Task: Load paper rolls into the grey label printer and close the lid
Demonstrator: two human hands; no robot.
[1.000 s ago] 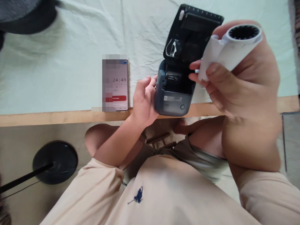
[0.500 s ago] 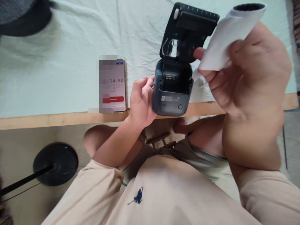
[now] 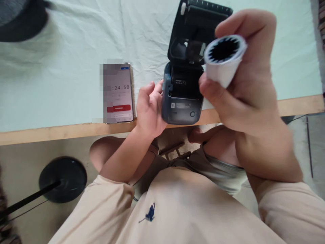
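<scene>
My left hand [image 3: 151, 110] supports a small dark label printer [image 3: 182, 113] from its left side, the fingers reaching behind and under the body. The printer's lid [image 3: 175, 40] is swung up, and its dark inner bay faces me. A white paper roll [image 3: 223, 71] is gripped in my right hand [image 3: 254, 88], thumb on the near side and fingers round the far side. One end of the roll points towards me, with a black toothed-looking core. The roll is just right of the bay, in front of part of the lid, outside the printer.
A phone [image 3: 122, 95] showing a timer lies left of my left hand. The table [image 3: 63, 88] has a pale cloth and a wooden front edge [image 3: 63, 133]. A dark round object [image 3: 22, 23] stands at the back left. On the floor is a black round stand base [image 3: 66, 179].
My right hand has moved left with the paper roll and turned it, so its end now faces me more. The printer stays in my left hand with its lid up.
</scene>
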